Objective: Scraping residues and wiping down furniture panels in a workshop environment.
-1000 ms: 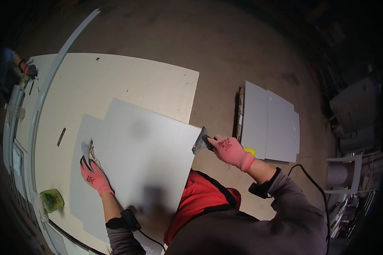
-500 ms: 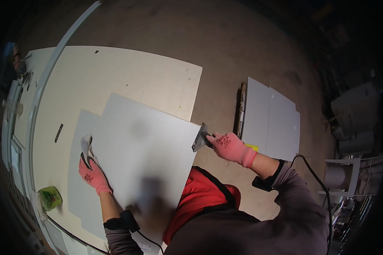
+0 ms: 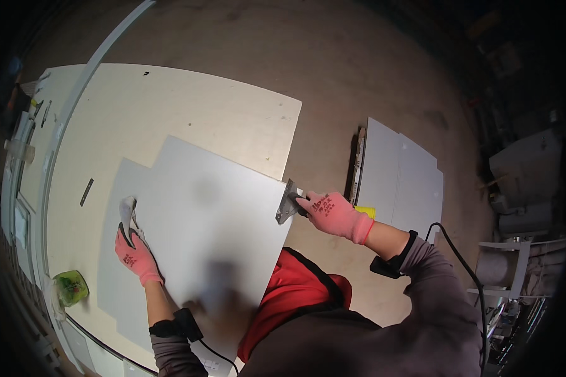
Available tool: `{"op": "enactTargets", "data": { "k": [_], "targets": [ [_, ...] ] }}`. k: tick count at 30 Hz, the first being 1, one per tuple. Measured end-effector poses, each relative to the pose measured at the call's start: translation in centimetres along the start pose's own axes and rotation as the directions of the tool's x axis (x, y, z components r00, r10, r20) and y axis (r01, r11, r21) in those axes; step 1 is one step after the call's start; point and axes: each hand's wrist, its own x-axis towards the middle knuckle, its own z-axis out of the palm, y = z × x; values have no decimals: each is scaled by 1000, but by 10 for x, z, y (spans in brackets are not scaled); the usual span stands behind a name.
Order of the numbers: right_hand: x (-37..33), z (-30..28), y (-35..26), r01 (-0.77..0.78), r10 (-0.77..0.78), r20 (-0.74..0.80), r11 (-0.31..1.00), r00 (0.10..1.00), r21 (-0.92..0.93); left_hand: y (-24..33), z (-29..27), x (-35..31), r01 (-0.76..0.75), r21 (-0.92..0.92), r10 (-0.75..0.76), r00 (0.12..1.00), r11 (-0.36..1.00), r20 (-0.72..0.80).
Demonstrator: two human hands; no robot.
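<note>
My left hand (image 3: pixel 136 256), in a pink glove with dark fingertips, is closed on a crumpled white cloth (image 3: pixel 128 212) at the left part of a light grey panel (image 3: pixel 195 182). My right hand (image 3: pixel 333 215), gloved the same way, grips a scraper (image 3: pixel 287 202) with a wide metal blade. That blade is at the panel's right edge, close to its far right corner; whether it touches cannot be told. Something yellow (image 3: pixel 365 212) shows just behind the right wrist. Under the grey panel lies another, slightly offset panel (image 3: pixel 111 276).
A large cream worktable (image 3: pixel 233 94) bears the panels. A long metal strip (image 3: pixel 75 100) runs along its left side. Nearby are a green container (image 3: pixel 71 288) and a small dark bar (image 3: pixel 87 192). Grey panels (image 3: pixel 415 176) are stacked to the right. A black cable (image 3: pixel 462 264) trails from my right arm.
My right hand has moved left with the scraper, bringing the blade in against the panel's right edge. My left hand and the cloth have hardly moved.
</note>
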Motion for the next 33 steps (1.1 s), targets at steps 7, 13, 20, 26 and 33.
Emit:
{"op": "enactTargets", "data": {
  "k": [7,13,20,26,33],
  "targets": [
    [-39,13,-1,-175,168,94,982,981,69,2,2,2,4,53,-2,999,999,-35],
    [-30,22,10,-197,197,9,976,980,89,2,15,4,18,18,-18,1000,1000,-17],
    [-23,32,23,-167,167,-4,984,986,55,1,30,2,16,-11,-17,1000,1000,-14],
    [-17,31,28,-82,80,65,996,995,26,-4,26,5,5,0,-5,1000,1000,7],
    [-3,19,30,22,-20,43,998,999,-51,3,25,4,18,-2,-18,1000,1000,-7]
  ]
}}
